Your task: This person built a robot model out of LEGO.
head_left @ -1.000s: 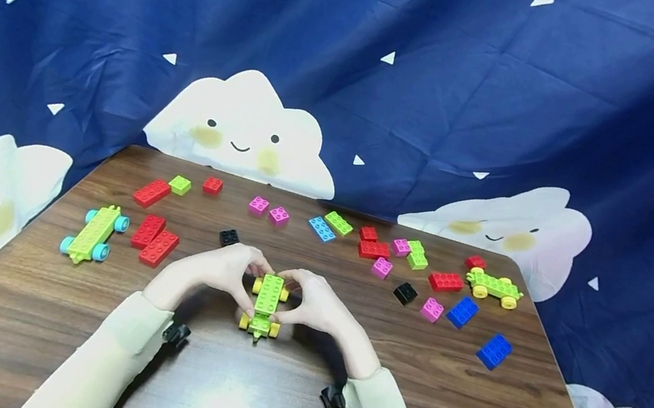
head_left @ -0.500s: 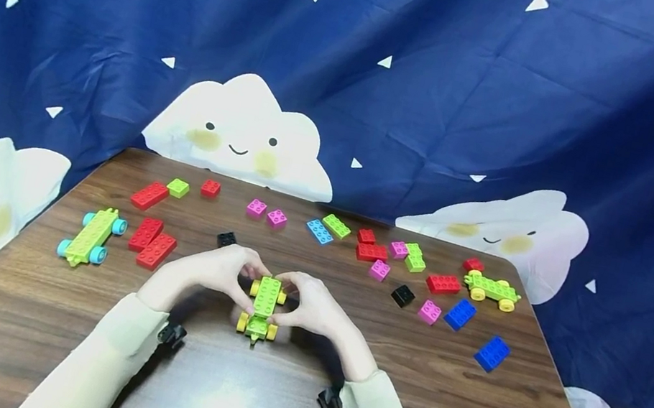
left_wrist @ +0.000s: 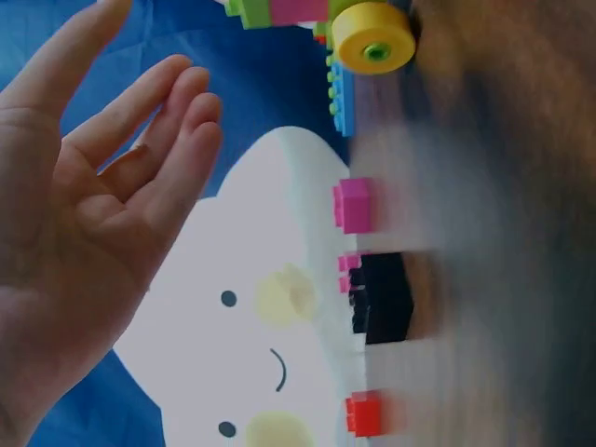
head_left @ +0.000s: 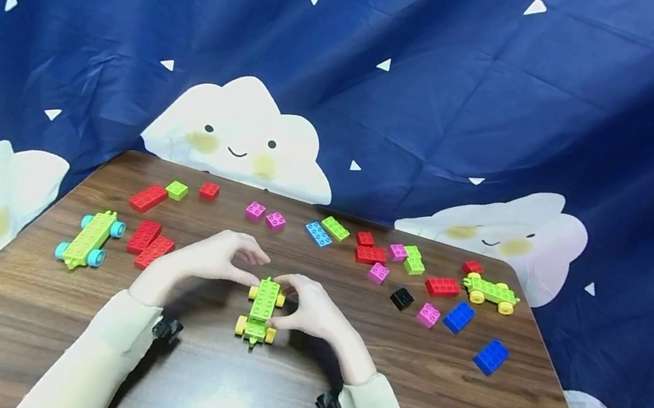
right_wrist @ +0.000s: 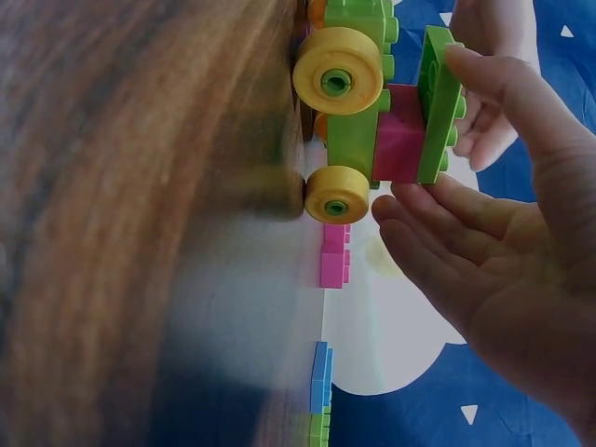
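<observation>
A green toy car with yellow wheels (head_left: 255,331) stands on the table between the two hands. In the right wrist view a pink brick (right_wrist: 399,135) sits on its base, topped by a flat green brick (right_wrist: 438,112). My right hand (head_left: 313,309) holds that green brick by its ends, thumb at the near end and fingertips at the far end. Just left of the car, my left hand (head_left: 220,257) hovers with nothing in it, its fingers loosely extended in the left wrist view. A black brick (left_wrist: 386,298), hidden behind the left hand in the head view, shows there too.
Left on the table (head_left: 279,400) stands a green car base with blue wheels (head_left: 89,239), near several red bricks (head_left: 154,252). Another yellow-wheeled car base (head_left: 490,290) is at the right, by blue bricks (head_left: 491,356). Pink bricks (head_left: 275,221) and a light blue brick (head_left: 318,234) lie farther back.
My left hand has let go of the car and moved up and to the left, its fingers opening. The right hand keeps its hold, and the car stays nearly in place.
</observation>
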Available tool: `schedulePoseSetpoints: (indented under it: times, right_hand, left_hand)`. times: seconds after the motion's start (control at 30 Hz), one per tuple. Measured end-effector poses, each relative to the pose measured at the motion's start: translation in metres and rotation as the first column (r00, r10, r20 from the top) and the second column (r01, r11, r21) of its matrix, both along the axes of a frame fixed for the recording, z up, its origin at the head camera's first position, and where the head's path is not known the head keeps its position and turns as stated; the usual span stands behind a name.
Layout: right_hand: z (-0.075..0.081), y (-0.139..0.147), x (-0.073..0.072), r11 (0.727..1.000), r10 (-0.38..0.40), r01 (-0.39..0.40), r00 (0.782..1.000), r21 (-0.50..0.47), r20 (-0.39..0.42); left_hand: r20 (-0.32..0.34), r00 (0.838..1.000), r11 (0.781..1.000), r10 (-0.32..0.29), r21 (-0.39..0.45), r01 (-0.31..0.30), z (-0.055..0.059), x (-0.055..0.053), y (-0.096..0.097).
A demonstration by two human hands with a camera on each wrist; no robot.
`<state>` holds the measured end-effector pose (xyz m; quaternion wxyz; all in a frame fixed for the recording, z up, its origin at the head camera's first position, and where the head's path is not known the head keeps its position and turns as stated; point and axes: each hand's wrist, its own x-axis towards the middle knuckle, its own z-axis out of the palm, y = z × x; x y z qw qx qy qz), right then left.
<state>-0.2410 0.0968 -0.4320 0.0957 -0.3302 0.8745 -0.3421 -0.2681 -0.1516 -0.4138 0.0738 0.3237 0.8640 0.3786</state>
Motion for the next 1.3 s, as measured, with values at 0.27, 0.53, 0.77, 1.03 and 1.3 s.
schedulePoseSetpoints:
  times: [0.27,0.53,0.77,1.03,1.3]
  right_hand:
    - [0.002,0.002,0.000,1.000,0.014,-0.014,1.000,-0.012,-0.014]
    - [0.001,0.002,0.001,1.000,0.013,-0.012,1.000,0.006,-0.019]
    - [0.000,0.000,0.001,1.000,-0.001,0.001,1.000,0.023,0.007]
    - [-0.001,-0.001,0.002,1.000,-0.012,0.012,1.000,-0.001,0.011]
    - [-0.002,0.000,0.002,1.000,-0.016,0.016,0.999,-0.003,0.034]
  left_hand:
    - [-0.138,0.978,0.988,0.154,0.044,-0.149,0.012,-0.018,-0.024]
    - [-0.204,0.927,0.947,0.315,0.130,-0.293,0.026,-0.049,-0.055]
    - [-0.127,0.922,0.931,0.366,0.066,-0.360,0.038,-0.078,-0.077]
    - [-0.109,0.924,0.930,0.366,0.076,-0.359,0.037,-0.112,-0.095]
    - [-0.025,0.919,0.917,0.393,0.085,-0.390,0.019,-0.141,-0.105]
